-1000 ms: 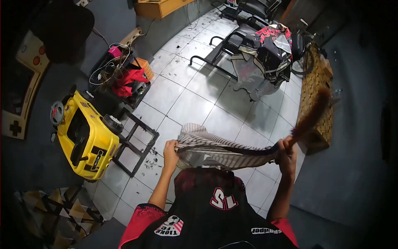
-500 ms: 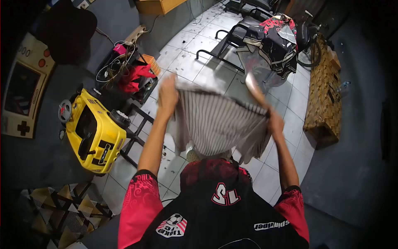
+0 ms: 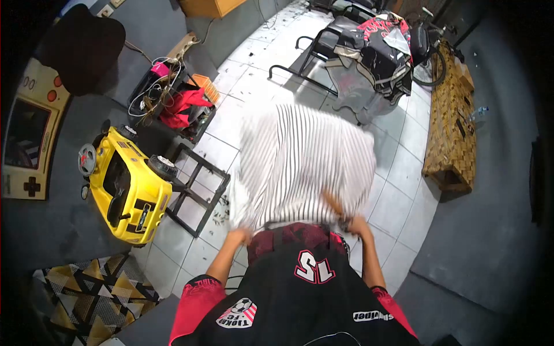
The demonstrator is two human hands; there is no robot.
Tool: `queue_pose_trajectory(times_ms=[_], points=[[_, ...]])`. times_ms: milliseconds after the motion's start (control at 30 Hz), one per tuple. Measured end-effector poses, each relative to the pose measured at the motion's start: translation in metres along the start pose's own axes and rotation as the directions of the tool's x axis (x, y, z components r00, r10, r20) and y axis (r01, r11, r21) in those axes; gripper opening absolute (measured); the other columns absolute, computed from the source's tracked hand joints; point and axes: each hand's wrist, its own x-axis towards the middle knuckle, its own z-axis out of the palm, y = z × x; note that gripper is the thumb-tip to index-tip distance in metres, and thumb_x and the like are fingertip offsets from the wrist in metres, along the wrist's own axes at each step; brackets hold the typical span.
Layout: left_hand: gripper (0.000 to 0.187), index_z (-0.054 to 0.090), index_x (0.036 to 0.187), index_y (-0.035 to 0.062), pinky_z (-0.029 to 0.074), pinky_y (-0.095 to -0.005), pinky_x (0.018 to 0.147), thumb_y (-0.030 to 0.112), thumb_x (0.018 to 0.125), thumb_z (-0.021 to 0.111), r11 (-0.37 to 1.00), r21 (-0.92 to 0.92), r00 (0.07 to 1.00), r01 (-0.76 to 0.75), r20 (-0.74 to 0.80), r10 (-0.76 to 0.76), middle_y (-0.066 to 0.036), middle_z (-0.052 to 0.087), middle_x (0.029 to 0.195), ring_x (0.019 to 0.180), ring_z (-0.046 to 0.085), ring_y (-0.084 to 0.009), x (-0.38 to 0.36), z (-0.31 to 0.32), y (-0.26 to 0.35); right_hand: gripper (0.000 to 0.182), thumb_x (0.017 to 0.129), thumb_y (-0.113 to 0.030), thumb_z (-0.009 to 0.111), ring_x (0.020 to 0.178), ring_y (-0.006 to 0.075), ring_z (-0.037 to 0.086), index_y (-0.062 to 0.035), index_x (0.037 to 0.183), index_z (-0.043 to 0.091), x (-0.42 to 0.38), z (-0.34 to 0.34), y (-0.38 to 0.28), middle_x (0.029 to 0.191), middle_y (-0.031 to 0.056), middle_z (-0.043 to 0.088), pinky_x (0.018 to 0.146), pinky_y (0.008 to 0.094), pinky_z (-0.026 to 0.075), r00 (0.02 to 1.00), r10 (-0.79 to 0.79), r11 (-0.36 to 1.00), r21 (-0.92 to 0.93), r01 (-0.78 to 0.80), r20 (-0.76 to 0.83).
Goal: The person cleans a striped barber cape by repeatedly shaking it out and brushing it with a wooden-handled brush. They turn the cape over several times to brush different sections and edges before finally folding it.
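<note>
A white cloth with dark stripes billows out in front of my body, spread over the floor and blurred at its edges. My left hand is closed on its near left corner, close to my hip. At the near right corner, my right hand grips the cloth too. A brown, wooden-looking handle sticks out from the right hand across the stripes; its kind is hard to make out through the blur.
To the left are a yellow toy car, a black metal frame and a bin of cables and red fabric. Clothes lie over a black chair ahead. A woven box stands right. Dark bits litter the tiles.
Both hands have come down and back toward my waist. The cloth, earlier hanging folded between them, now fans outward and away. The brown-handled thing has swung down with my right hand.
</note>
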Motion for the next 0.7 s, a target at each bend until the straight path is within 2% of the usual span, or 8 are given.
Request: queue_pose_trajectory(times_ms=[67, 233, 333, 400, 467, 567, 667, 700], points=[[0.053, 0.056, 0.109, -0.0051, 0.042, -0.0387, 0.092, 0.027, 0.068, 0.066, 0.985, -0.047, 0.933, 0.168, 0.330, -0.144, -0.023, 0.054, 0.116, 0.110, 0.051, -0.0347, -0.051, -0.026, 0.047, 0.037, 0.063, -0.011, 0.058, 0.089, 0.0292, 0.062, -0.0043, 0.098, 0.066, -0.013, 0.027, 0.010, 0.089, 0.0212, 0.064, 0.078, 0.0363, 0.048, 0.992, 0.028, 0.997, -0.073, -0.020, 0.123], [0.053, 0.052, 0.114, -0.0030, 0.044, -0.0405, 0.088, 0.019, 0.068, 0.066, 0.989, -0.150, 0.919, -0.010, -0.391, -0.050, -0.026, 0.056, 0.111, 0.104, 0.055, -0.0359, -0.065, -0.133, 0.050, 0.034, 0.067, -0.006, 0.051, 0.089, 0.0366, 0.059, -0.0018, 0.099, 0.060, 0.040, -0.040, 0.016, 0.093, 0.0205, 0.063, 0.081, 0.0396, 0.046, 0.796, -0.172, 0.978, -0.001, 0.210, -0.581], [0.048, 0.050, 0.108, 0.0005, 0.044, -0.0466, 0.072, -0.006, 0.060, 0.049, 0.991, -0.015, 0.318, -0.136, -0.948, 0.029, -0.026, 0.057, 0.084, 0.084, 0.055, -0.0436, -0.091, -0.243, 0.121, 0.051, 0.068, 0.004, 0.039, 0.096, 0.0406, 0.055, 0.0020, 0.119, 0.048, 0.011, -0.150, -0.055, 0.104, 0.0288, 0.056, 0.083, 0.0406, 0.044, 0.426, -0.080, 0.949, 0.062, 0.308, -0.901], [0.058, 0.046, 0.121, 0.0047, 0.046, -0.0409, 0.069, -0.004, 0.065, 0.056, 0.948, 0.251, -0.229, -0.197, -0.952, 0.205, -0.023, 0.058, 0.092, 0.076, 0.058, -0.0373, -0.151, -0.291, 0.189, 0.047, 0.068, 0.005, 0.042, 0.093, 0.0244, 0.059, 0.0049, 0.114, 0.050, -0.036, -0.208, -0.090, 0.103, 0.0178, 0.059, 0.084, 0.0323, 0.043, 0.050, -0.161, 0.822, -0.106, 0.559, -0.986], [0.072, 0.040, 0.130, 0.0018, 0.046, -0.0278, 0.060, 0.005, 0.065, 0.070, 0.942, 0.297, -0.408, -0.155, -0.888, 0.213, -0.013, 0.061, 0.092, 0.063, 0.054, -0.0176, -0.193, -0.301, 0.221, 0.015, 0.079, 0.004, 0.052, 0.084, 0.0149, 0.054, 0.0030, 0.093, 0.050, -0.094, -0.237, -0.125, 0.089, 0.0076, 0.056, 0.082, 0.0259, 0.042, -0.203, -0.122, 0.713, -0.228, 0.663, -0.972], [0.059, 0.044, 0.128, 0.0017, 0.045, -0.0298, 0.058, -0.002, 0.072, 0.062, 0.935, 0.293, -0.459, -0.202, -0.871, 0.174, -0.007, 0.051, 0.071, 0.058, 0.048, -0.0159, -0.180, -0.268, 0.197, 0.018, 0.081, -0.004, 0.054, 0.090, 0.0173, 0.057, 0.0010, 0.098, 0.053, -0.107, -0.215, -0.115, 0.096, 0.0099, 0.059, 0.084, 0.0311, 0.043, -0.357, 0.065, 0.495, -0.281, 0.822, -0.932], [0.055, 0.050, 0.124, 0.0045, 0.048, -0.0405, 0.065, -0.004, 0.071, 0.058, 0.937, 0.338, 0.013, -0.082, -0.940, 0.340, -0.013, 0.055, 0.075, 0.057, 0.050, -0.0245, -0.127, -0.208, 0.158, 0.030, 0.080, -0.006, 0.051, 0.097, 0.0218, 0.057, 0.0021, 0.109, 0.055, -0.063, -0.118, -0.066, 0.105, 0.0134, 0.061, 0.089, 0.0346, 0.042, -0.205, -0.069, 0.743, -0.187, 0.643, -0.976], [0.051, 0.057, 0.117, 0.0049, 0.049, -0.0438, 0.076, -0.003, 0.067, 0.058, 0.956, 0.247, 0.324, -0.160, -0.901, 0.287, -0.018, 0.060, 0.082, 0.066, 0.057, -0.0324, -0.109, -0.175, 0.141, 0.034, 0.077, -0.003, 0.051, 0.099, 0.0248, 0.057, 0.0036, 0.110, 0.056, -0.041, -0.079, -0.042, 0.104, 0.0157, 0.061, 0.090, 0.0360, 0.041, 0.135, 0.000, 0.613, 0.107, 0.783, -0.991]])
